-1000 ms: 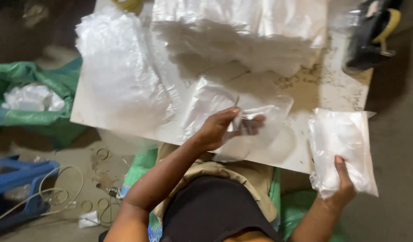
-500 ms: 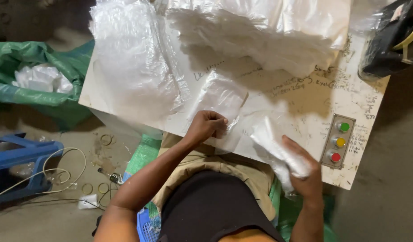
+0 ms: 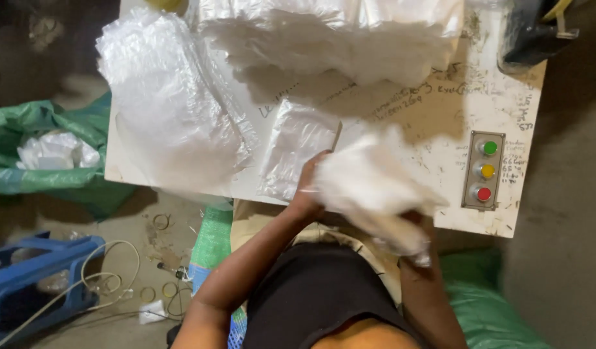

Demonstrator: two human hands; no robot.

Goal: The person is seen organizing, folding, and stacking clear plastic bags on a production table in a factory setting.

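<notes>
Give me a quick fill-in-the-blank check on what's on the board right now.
1. The button box has green, yellow and ____ buttons.
2. The right hand holds a white ____.
3. The left hand rests on a flat clear bag lying on the white ____.

Missing words: red; plastic bag; board

Dim concrete floor, scribbled white table, blue stool.

Dim room, light from above falls on white tabletop; clear plastic sheets glare pale, cast soft shadow mid-table; floor at left and right edges murky; white bundle at near edge motion-blurred
</notes>
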